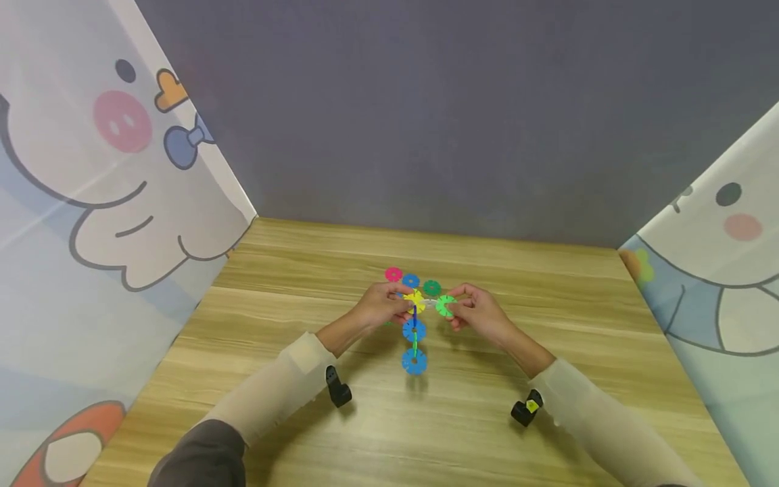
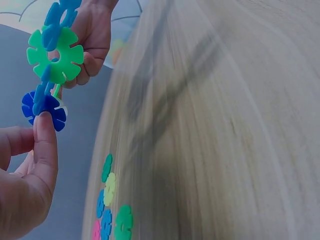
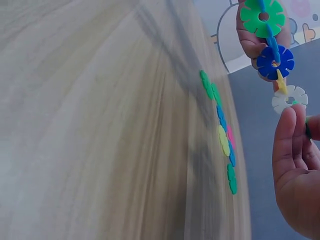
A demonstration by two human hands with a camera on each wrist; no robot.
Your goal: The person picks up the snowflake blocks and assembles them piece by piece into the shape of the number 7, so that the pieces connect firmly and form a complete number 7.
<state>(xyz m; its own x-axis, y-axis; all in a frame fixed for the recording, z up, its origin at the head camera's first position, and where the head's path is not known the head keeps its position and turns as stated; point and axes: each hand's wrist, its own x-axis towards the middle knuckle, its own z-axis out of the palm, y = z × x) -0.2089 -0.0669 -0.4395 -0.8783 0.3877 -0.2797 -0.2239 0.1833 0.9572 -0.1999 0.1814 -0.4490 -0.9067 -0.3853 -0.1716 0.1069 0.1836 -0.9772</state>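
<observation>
My left hand pinches the yellow notched snowflake disc of a linked chain. The bright green disc at the chain's right end is held between the thumb and fingers of my right hand. Between them a white disc joins the two. From the yellow disc the chain runs toward me: a dark blue disc, a blue disc, a green disc and another blue disc. The chain is raised above the table, casting a shadow.
Loose notched discs lie flat on the wooden table behind the hands, among them a pink disc, a blue disc and a dark green disc. A grey wall rises behind, with cartoon-printed panels on both sides.
</observation>
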